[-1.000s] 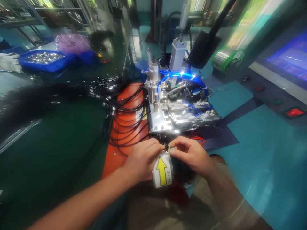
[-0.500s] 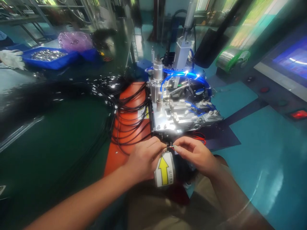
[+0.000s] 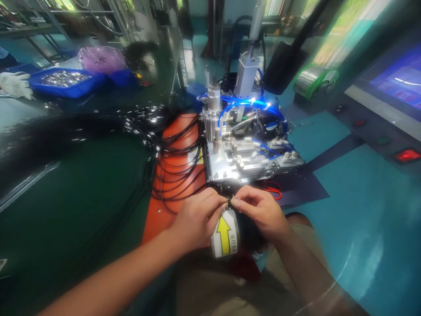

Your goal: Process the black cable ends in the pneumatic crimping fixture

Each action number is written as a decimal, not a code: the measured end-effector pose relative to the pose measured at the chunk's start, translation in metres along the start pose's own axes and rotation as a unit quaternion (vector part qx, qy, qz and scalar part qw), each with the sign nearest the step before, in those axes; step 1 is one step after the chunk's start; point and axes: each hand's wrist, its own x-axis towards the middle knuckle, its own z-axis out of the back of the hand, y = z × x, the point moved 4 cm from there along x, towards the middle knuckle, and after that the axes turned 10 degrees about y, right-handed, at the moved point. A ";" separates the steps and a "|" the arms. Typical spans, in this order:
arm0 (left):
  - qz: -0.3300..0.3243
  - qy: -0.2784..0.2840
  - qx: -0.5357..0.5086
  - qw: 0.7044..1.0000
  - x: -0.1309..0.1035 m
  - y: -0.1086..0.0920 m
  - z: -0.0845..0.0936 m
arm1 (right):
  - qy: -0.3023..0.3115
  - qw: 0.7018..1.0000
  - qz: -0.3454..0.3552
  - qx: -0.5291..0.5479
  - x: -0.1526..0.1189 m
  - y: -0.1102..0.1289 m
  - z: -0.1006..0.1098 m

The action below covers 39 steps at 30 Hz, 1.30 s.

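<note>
My left hand (image 3: 200,215) is pinched closed at its fingertips on the end of a thin cable (image 3: 229,201). Facing it, my right hand (image 3: 263,208) also pinches closed at the cable's end, finger and thumb pressed together. Only a tiny length shows between the two hands; the fingers cover the rest. Just below them is a rounded metal housing with a white label and yellow arrow (image 3: 224,235). Directly beyond the fingertips stands a metal machine fixture (image 3: 243,158) with blue air tubes (image 3: 253,103).
Black cables (image 3: 177,175) lie across the orange plate (image 3: 154,224) at left. A blue tray (image 3: 62,87) of small metal parts, a pink bag (image 3: 100,59) and a white glove (image 3: 16,83) sit far left. A green wire spool (image 3: 311,83) and a lit screen (image 3: 399,83) are right.
My right hand has moved left, close to my left fingertips. The red and white wire ends seen between the hands before are now mostly covered. My left hand has stayed almost still.
</note>
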 end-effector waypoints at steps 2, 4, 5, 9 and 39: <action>0.011 0.000 -0.004 1.000 -0.001 0.002 -0.001 | -0.027 1.000 0.012 0.010 0.000 -0.003 -0.002; 0.018 0.001 -0.013 1.000 -0.001 0.003 -0.001 | -0.056 0.998 0.022 0.029 0.000 -0.005 -0.005; 0.019 0.001 -0.018 1.000 -0.001 0.003 -0.001 | -0.070 0.996 0.027 0.038 0.001 -0.007 -0.006; 0.018 0.004 -0.035 0.999 0.000 0.002 0.001 | -0.103 0.991 0.043 0.077 0.003 -0.012 -0.013; 0.005 0.020 0.051 0.998 0.000 0.002 -0.004 | 0.047 0.975 -0.025 -0.214 0.000 0.005 0.011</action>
